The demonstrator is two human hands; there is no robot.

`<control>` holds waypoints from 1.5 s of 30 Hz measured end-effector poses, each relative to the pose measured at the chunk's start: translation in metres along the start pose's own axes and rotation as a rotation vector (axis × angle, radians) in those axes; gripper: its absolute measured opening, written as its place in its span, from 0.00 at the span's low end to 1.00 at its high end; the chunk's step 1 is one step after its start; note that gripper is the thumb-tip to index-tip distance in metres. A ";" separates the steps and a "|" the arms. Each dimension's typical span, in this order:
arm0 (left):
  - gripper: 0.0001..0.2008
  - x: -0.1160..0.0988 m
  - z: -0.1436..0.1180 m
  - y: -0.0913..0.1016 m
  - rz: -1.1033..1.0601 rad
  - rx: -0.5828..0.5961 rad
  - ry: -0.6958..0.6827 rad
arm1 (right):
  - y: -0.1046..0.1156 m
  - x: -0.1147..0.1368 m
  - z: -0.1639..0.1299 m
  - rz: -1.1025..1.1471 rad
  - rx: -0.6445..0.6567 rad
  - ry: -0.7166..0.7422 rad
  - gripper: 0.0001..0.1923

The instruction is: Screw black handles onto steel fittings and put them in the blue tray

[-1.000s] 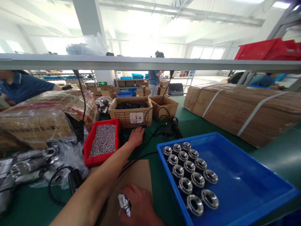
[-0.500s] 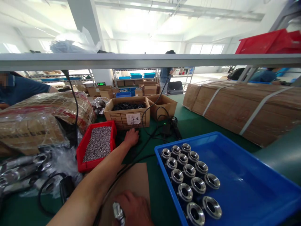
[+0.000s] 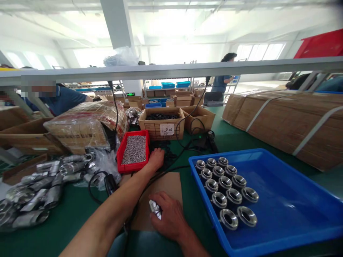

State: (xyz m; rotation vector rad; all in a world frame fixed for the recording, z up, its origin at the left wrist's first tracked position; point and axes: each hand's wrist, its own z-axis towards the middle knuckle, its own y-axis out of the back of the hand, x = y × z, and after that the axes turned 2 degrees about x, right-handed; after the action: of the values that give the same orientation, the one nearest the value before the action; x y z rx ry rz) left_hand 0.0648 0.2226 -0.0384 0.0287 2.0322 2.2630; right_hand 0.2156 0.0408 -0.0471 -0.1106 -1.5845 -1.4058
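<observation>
My left hand (image 3: 157, 157) reaches across the table to a pile of small black parts (image 3: 169, 151), just right of a red bin (image 3: 120, 162) of tiny metal pieces. Its fingertips are bent down beside the pile and hidden, so I cannot tell whether they grip a part. Closer to me, my right hand (image 3: 171, 214) is closed around a shiny metal fitting (image 3: 155, 209) over a brown cardboard sheet (image 3: 173, 182). To its right, a blue tray (image 3: 278, 214) holds several upright metal fittings (image 3: 234, 196) with round flanged tops, in rows along its left side.
Loose metal fittings (image 3: 40, 200) lie heaped at left. A cardboard box (image 3: 150, 130) of black parts stands behind the red bin. Black cables (image 3: 144, 189) cross the table. A strapped carton (image 3: 281, 125) sits back right, below a shelf edge (image 3: 171, 70). Other people (image 3: 71, 100) are beyond.
My view has swung left, so everything sits farther right. My right hand shows more fully, still holding the fitting. My left hand has shifted slightly left, towards the red bin.
</observation>
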 end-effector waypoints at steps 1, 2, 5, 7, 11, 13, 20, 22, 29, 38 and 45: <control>0.15 0.000 -0.003 0.002 -0.016 -0.005 -0.006 | 0.000 0.000 0.000 0.000 -0.005 0.002 0.28; 0.15 -0.001 -0.006 0.005 -0.036 -0.013 -0.015 | 0.000 0.001 0.000 -0.001 -0.007 0.004 0.28; 0.14 -0.006 -0.016 0.018 -0.121 -0.061 -0.045 | 0.002 0.003 0.000 -0.005 0.005 0.012 0.28; 0.12 -0.009 -0.028 0.030 -0.193 -0.115 -0.055 | 0.004 0.005 -0.001 0.006 0.028 0.028 0.30; 0.14 -0.009 -0.068 0.051 -0.365 -0.211 -0.057 | 0.008 0.003 -0.004 0.036 0.101 0.052 0.34; 0.13 -0.003 -0.093 0.054 -0.461 -0.234 -0.055 | 0.009 -0.001 -0.002 0.052 0.149 0.052 0.34; 0.13 0.022 -0.195 0.042 -0.773 -0.244 0.025 | 0.011 -0.007 0.000 0.142 0.180 0.039 0.40; 0.10 0.024 -0.215 0.035 -0.814 -0.253 0.040 | 0.010 -0.008 0.001 0.167 0.167 0.035 0.39; 0.08 0.001 -0.254 0.010 -0.831 -0.305 -0.077 | -0.004 -0.012 0.000 0.203 0.057 0.068 0.37; 0.12 0.003 -0.260 0.003 -0.743 -0.378 -0.247 | -0.010 -0.012 0.000 0.173 0.037 0.131 0.38; 0.23 -0.001 -0.263 0.012 -0.842 -0.286 -0.095 | -0.010 -0.011 0.000 0.184 0.028 0.160 0.36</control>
State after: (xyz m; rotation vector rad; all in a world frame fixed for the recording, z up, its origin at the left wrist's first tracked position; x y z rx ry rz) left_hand 0.0440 -0.0397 -0.0550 -0.6023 1.2783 1.8937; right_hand 0.2150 0.0431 -0.0619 -0.1216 -1.4241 -1.2190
